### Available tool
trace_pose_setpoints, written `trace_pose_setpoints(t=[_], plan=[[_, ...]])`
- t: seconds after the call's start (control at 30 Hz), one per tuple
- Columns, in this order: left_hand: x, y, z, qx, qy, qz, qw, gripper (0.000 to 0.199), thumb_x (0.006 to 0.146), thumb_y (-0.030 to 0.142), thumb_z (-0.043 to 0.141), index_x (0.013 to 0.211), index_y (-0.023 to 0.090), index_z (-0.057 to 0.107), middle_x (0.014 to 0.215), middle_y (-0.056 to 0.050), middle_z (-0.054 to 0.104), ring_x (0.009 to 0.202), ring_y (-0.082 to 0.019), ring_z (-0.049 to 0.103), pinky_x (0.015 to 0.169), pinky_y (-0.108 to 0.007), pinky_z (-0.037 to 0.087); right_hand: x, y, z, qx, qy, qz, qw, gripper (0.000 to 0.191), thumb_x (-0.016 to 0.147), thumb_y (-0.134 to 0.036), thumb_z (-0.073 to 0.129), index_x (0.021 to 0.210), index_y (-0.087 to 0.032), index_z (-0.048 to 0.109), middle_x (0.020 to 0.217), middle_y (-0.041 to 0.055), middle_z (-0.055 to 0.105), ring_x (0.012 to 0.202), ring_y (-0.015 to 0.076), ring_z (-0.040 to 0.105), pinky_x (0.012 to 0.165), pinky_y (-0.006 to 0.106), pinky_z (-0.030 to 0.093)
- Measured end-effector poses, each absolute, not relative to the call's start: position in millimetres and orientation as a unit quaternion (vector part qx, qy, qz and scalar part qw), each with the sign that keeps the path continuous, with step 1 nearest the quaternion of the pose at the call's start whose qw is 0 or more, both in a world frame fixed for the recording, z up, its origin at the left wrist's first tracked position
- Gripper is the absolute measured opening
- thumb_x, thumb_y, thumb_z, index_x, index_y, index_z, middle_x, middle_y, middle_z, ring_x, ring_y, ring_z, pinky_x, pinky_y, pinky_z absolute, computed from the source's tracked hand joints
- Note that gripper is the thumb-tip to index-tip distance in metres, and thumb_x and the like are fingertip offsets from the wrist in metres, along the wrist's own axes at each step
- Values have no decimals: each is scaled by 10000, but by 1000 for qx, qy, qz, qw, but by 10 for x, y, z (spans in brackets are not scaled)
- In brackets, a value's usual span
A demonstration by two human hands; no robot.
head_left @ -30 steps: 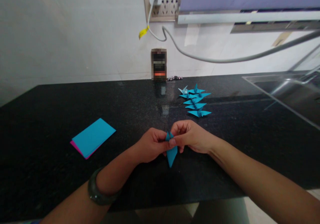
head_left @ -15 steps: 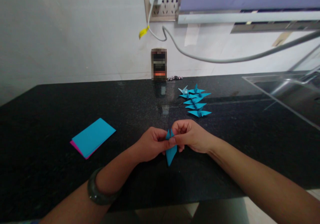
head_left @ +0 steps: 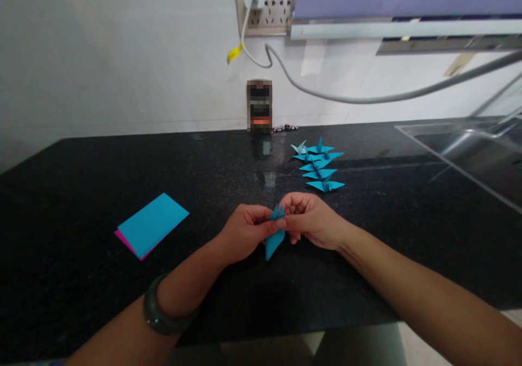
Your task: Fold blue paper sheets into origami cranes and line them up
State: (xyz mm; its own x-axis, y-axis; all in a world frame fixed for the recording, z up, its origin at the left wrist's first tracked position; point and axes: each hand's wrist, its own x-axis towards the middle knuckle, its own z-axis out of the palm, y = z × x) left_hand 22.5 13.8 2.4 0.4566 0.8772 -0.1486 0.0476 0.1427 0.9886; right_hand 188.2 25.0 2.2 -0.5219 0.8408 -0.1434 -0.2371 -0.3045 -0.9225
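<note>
Between my two hands is a blue folded paper [head_left: 274, 242], a narrow diamond with two points at its top and one at the bottom. My left hand [head_left: 246, 230] pinches it from the left, thumb across its front. From the right, my right hand [head_left: 312, 222] pinches its upper part with thumb and curled fingers. The thumbs meet near the middle of the paper, and the fingers behind it are partly hidden. Beyond my right hand lie several blue folded paper cranes [head_left: 325, 185], with a paler crane [head_left: 300, 148] at the back.
A stack of blue paper sheets [head_left: 153, 224], with pink showing beneath, lies left on the black countertop [head_left: 220, 175]. A phone-like object [head_left: 259, 106], blurred out, leans on the wall. A metal sink [head_left: 477, 148] is at the right. A grey cable [head_left: 359, 100] hangs from the wall socket.
Both hands have risen slightly with the folded paper. Its lower tip has swung up and to the left, so the paper leans more. The cranes and the sheet stack have stayed put.
</note>
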Motion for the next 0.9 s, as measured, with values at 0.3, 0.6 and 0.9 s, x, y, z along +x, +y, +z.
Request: trace_pose_setpoints(t=[0.3, 0.6, 0.9], plan=[[226, 136, 36, 573, 409, 298, 645, 329, 657, 429, 689, 632, 110, 614, 466, 48, 475, 435, -52, 367, 415, -181, 254, 1883, 244, -9, -333, -463, 737, 362, 273, 573, -194, 768, 618, -142, 504, 450, -75, 566, 301, 30, 468, 291, 105, 379], [227, 138, 26, 548, 409, 305, 663, 327, 633, 423, 707, 618, 119, 588, 494, 32, 519, 449, -64, 405, 445, -200, 306, 1846, 219, -27, -351, -464, 715, 388, 309, 596, -248, 749, 597, -169, 451, 357, -82, 525, 260, 44, 427, 277, 118, 324], [232, 127, 50, 533, 383, 299, 693, 281, 647, 374, 709, 657, 102, 637, 503, 25, 544, 444, -58, 418, 446, -192, 305, 1793, 196, -9, -373, -493, 659, 427, 294, 741, -324, 604, 553, -179, 430, 341, -85, 479, 257, 41, 385, 283, 140, 279]])
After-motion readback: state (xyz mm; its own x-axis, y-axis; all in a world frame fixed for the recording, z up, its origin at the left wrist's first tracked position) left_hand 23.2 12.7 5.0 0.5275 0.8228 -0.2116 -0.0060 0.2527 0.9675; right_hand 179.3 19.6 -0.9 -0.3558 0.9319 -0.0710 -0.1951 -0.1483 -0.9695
